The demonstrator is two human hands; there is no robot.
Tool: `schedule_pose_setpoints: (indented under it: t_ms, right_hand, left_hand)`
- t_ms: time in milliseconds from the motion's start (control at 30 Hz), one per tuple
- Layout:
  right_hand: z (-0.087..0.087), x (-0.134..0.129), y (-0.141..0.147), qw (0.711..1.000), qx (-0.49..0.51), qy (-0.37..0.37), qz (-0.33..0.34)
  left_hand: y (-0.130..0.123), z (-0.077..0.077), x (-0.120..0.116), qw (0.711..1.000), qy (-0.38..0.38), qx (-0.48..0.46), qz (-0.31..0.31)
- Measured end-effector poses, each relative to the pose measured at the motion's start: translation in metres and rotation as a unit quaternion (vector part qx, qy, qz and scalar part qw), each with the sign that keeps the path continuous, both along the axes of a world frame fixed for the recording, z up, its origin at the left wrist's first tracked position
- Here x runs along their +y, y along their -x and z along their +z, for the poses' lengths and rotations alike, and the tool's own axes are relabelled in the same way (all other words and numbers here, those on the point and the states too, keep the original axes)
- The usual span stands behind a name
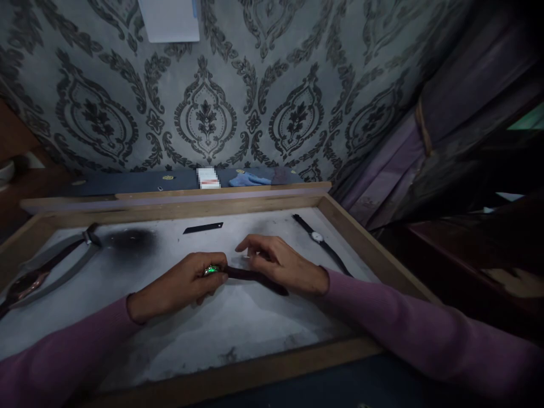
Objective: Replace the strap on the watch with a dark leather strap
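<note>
A watch with a shiny, green-lit face (211,271) and a dark brown strap (244,274) is held just above the pale tray bottom. My left hand (182,283) is closed round the watch case, thumb and fingers at its edges. Over the strap is my right hand (283,263), its index finger stretched to the left and its other fingers curled. A small thin bright thing shows by its fingertips, too small to name; whether these fingers grip it or the strap is unclear.
Around my hands lie a black blade (203,228), a white-faced watch (317,237) at right and a brown watch (29,283) at left. Wooden rims (357,226) border the tray. Behind are a blue cloth (250,179) and a small white box (208,177).
</note>
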State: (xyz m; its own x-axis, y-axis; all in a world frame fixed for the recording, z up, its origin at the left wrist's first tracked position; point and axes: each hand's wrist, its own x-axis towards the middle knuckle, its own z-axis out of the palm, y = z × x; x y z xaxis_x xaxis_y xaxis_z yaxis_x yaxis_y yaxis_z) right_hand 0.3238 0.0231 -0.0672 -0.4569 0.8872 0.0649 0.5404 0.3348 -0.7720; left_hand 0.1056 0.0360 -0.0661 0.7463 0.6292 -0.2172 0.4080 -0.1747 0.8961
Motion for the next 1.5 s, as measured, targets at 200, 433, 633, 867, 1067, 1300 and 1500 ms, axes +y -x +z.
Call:
schedule_pose_setpoints:
  t_ms: [200,433,633,867,1067,1300,1500]
  right_hand:
    - [-0.007,0.003,-0.003,0.997,0.066,-0.032,0.015]
    - [-0.009,0.005,-0.005,0.991,0.132,0.0,0.028]
    - [-0.008,0.001,-0.001,0.982,0.161,0.079,0.053]
    - [-0.006,0.001,-0.002,0.992,0.111,0.004,0.061]
    - [-0.003,-0.004,0.0,0.995,-0.02,-0.081,0.058]
    - [-0.004,-0.008,0.004,0.995,0.019,-0.077,0.065]
    - [-0.01,-0.005,0.006,0.995,0.065,-0.055,0.051]
  left_hand:
    - [0.001,-0.002,0.001,1.0,0.002,-0.004,0.004]
    - [0.001,-0.003,0.001,1.0,0.016,-0.004,0.005]
    - [0.0,-0.005,0.001,1.0,0.019,-0.001,0.014]
    - [0.001,-0.007,0.001,1.0,0.021,-0.004,0.013]
    - [0.001,-0.008,0.002,1.0,0.007,0.001,0.008]
    - [-0.001,-0.003,0.0,1.0,0.0,-0.001,0.01]
    - [-0.001,-0.003,-0.002,1.0,0.003,0.008,0.017]
